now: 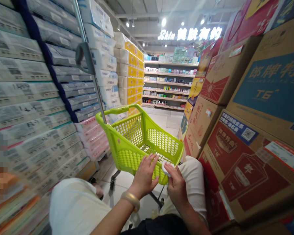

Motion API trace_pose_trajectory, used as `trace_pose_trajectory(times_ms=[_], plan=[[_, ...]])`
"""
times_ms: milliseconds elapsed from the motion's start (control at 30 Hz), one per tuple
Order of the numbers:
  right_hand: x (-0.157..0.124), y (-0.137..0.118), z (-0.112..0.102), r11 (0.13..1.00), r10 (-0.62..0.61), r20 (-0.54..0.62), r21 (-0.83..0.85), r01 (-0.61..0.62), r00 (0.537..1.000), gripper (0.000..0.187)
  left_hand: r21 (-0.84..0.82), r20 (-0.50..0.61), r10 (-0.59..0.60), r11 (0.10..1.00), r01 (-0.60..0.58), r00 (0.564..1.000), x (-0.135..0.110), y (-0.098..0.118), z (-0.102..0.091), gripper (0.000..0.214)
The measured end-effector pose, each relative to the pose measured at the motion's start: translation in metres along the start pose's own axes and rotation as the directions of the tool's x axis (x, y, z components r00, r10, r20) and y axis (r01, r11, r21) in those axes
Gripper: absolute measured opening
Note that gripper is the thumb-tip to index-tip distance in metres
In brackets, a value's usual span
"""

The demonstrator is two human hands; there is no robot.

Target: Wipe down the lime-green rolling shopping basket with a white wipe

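A green plastic shopping cart [122,156] with a pierced basket stands in front of my knees, its handle at the far end. My left hand [144,174], a gold-coloured bangle on the wrist, is open, fingers stretched over the near side of the basket; whether it touches the rim I cannot tell. Close by on the right, my right hand [176,184] is closed on a small white rounded object [166,168], mostly covered by the fingers. From the cart's left side rises a metal pole [98,89] with a grey hook-shaped holder [84,58].
Packaged paper goods [26,88] are stacked along the left, with yellow-and-white packs [129,71] farther back. Cardboard cartons [250,163] rise close on the right. Shelves of small boxes and bottles [170,80] stand at the aisle's far end, beyond the tiled floor [159,118].
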State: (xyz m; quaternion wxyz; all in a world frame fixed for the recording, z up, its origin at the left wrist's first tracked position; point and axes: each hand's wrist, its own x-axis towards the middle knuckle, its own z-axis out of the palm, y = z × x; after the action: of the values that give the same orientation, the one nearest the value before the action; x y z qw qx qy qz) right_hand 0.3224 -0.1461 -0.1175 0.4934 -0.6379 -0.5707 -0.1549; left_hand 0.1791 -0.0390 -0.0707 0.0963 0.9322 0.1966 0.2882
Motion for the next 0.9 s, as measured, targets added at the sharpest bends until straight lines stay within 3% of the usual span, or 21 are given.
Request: trace_pose_trajectory(times_ms=[233, 467, 600, 767, 833, 900], plan=[[-0.001, -0.021, 0.004, 0.990, -0.071, 0.106, 0.126, 0.057, 0.992, 0.052, -0.013, 0.052, -0.063, 0.998, 0.064, 0.997, -0.008, -0.003, 0.011, 0.087], [-0.002, -0.036, -0.002, 0.980, -0.190, 0.242, 0.107, 0.169, 0.952, 0.050, 0.124, -0.040, -0.210, 0.969, 0.213, 0.977, -0.018, -0.002, 0.000, 0.058], [-0.002, -0.021, -0.010, 0.978, -0.208, 0.225, 0.026, 0.208, 0.952, 0.049, 0.124, -0.039, -0.198, 0.972, 0.202, 0.979, -0.020, -0.009, -0.007, 0.046], [0.000, 0.004, -0.018, 0.987, -0.079, 0.110, -0.131, 0.093, 0.991, 0.051, 0.140, -0.040, -0.175, 0.974, 0.179, 0.984, -0.018, -0.015, -0.007, 0.050], [0.000, 0.000, -0.015, 0.987, -0.062, 0.093, -0.139, 0.075, 0.994, 0.050, 0.141, -0.037, -0.173, 0.974, 0.177, 0.984, -0.018, -0.015, -0.006, 0.051], [0.000, -0.012, -0.009, 0.988, -0.108, 0.149, -0.094, 0.122, 0.983, 0.048, 0.136, -0.029, -0.176, 0.975, 0.178, 0.984, -0.019, -0.015, -0.005, 0.050]])
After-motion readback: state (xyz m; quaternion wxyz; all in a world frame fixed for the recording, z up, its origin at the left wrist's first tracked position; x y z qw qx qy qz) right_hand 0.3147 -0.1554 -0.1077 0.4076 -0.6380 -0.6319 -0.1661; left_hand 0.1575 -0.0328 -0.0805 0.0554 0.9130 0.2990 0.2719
